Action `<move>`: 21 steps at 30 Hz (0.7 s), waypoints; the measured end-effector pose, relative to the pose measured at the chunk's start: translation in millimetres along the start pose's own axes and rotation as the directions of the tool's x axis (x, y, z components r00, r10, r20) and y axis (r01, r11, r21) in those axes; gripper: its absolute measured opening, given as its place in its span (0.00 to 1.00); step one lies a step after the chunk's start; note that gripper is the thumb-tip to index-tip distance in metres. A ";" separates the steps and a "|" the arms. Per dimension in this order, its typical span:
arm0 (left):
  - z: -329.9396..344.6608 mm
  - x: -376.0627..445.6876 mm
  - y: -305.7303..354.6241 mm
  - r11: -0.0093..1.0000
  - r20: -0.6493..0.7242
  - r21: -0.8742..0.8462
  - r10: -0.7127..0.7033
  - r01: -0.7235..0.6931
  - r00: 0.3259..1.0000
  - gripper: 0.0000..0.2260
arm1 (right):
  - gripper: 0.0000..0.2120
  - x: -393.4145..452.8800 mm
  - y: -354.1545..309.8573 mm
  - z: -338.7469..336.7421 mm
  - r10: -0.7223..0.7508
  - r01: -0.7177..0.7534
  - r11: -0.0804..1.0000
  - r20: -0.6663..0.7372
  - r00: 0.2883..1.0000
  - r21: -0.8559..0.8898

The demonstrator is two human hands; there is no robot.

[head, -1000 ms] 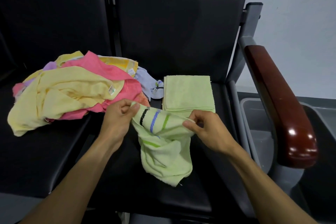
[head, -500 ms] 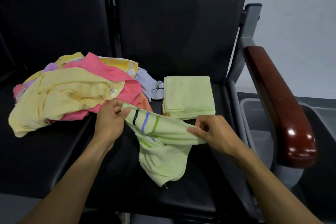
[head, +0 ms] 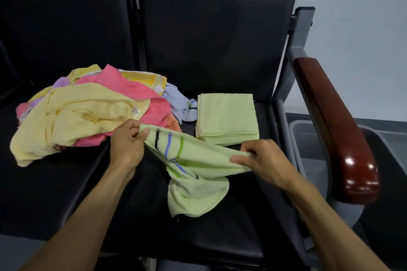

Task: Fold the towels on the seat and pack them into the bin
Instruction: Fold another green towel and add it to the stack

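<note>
A light green towel [head: 193, 174] with black, blue and green stripes is stretched over the black seat [head: 220, 233]. My left hand [head: 127, 145] pinches its striped left corner. My right hand [head: 262, 158] pinches its right edge, and the rest of the towel hangs crumpled below. Behind it lies a folded green towel stack [head: 226, 116]. A loose heap of yellow, pink and pale blue towels [head: 88, 112] sits on the left. The grey bin [head: 312, 156] stands on the floor at the right, partly hidden by the armrest.
A dark red wooden armrest [head: 334, 125] on a grey frame stands between the seat and the bin. The black seat backs rise behind the towels. A pale wall is at the upper right.
Both hands have moved apart, the right one toward the right, pulling the striped towel's top edge out longer and straighter. The towel heap and the folded stack have not moved.
</note>
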State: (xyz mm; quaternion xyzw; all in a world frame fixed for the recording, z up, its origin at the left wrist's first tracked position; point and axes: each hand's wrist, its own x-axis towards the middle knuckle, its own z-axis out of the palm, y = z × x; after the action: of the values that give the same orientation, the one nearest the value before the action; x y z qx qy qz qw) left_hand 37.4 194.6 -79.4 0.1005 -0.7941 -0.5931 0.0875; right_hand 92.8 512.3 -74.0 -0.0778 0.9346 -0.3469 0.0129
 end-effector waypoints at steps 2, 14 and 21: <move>-1.1 0.9 0.2 1.000 -0.018 0.005 0.002 -0.002 1.000 0.06 | 0.18 -0.6 2.7 -1.3 0.039 -0.031 0.989 0.050 0.998 -0.147; -12.3 6.6 -4.3 0.999 -0.115 -0.023 -0.037 0.035 0.993 0.09 | 0.08 -10.0 11.3 -9.1 0.107 -0.090 0.907 0.019 0.994 -0.411; -14.3 7.9 -3.3 0.998 -0.028 -0.029 -0.053 0.053 0.998 0.10 | 0.02 -10.9 11.4 -0.7 0.042 -0.045 0.988 -0.024 0.999 -0.147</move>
State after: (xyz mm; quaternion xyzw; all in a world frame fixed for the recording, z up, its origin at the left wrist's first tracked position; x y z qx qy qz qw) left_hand 33.6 178.4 -78.4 0.1289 -0.7814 -0.6047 0.0846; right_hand 101.9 522.9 -81.2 -0.0548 0.9592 -0.2772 0.0050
